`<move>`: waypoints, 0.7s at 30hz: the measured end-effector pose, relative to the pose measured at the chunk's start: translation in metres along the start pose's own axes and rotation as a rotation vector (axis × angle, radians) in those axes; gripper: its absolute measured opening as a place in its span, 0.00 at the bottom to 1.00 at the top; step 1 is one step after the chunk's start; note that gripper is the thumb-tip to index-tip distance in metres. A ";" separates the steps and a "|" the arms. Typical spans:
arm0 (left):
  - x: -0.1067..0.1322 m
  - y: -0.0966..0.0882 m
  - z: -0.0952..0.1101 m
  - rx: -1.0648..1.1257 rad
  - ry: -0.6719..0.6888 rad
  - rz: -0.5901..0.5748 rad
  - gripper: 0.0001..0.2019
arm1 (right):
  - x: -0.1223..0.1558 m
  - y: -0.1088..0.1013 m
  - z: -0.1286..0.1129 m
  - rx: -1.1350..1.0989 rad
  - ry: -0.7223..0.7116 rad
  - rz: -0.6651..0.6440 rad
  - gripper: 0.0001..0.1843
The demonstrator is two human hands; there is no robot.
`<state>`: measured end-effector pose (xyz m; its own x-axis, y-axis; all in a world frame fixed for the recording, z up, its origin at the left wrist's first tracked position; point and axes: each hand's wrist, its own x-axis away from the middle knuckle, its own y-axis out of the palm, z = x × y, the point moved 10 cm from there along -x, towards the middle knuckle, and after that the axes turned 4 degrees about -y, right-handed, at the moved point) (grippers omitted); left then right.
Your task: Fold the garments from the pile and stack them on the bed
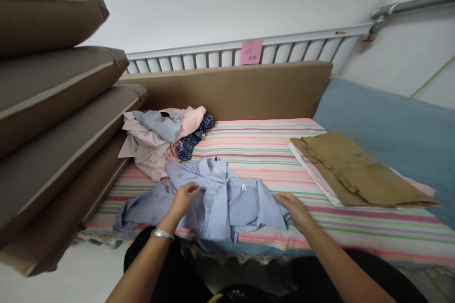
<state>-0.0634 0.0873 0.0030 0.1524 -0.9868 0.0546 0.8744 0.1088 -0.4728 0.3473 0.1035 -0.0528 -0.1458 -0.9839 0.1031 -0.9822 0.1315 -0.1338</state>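
A light blue striped shirt (213,199) lies crumpled and partly spread near the front edge of the striped sheet. Over its left half is my left hand (183,201), fingers loosely bent and a little apart, with no cloth seen between them. My right hand (295,210) is at the shirt's right edge, its fingers closed on a bit of the cloth; the thumb is mostly hidden. A small white label shows on the shirt between the hands. One sleeve stretches out to the left, beneath my left forearm.
A heap of pink, grey and dark checked clothes (156,137) lies behind on the left. Folded garments, an olive one (355,165) on top, rest at the right. Brown cushions (64,104) are stacked high at left. A brown padded board (231,90) stands before the radiator (185,60).
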 end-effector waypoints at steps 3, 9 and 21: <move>-0.003 0.016 -0.001 -0.036 0.009 -0.072 0.12 | 0.001 0.006 -0.006 0.010 0.017 -0.070 0.21; -0.020 0.055 -0.001 -0.080 0.004 -0.202 0.14 | 0.009 0.017 -0.012 -0.027 0.012 -0.209 0.22; 0.014 0.005 0.102 0.223 0.203 -0.179 0.11 | 0.017 0.007 -0.077 -0.096 -0.213 0.018 0.23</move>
<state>-0.0104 0.0866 0.0910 -0.0877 -0.9938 -0.0677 0.9614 -0.0667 -0.2669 0.3288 0.0971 0.0234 -0.1451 -0.9833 -0.1100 -0.9879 0.1501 -0.0381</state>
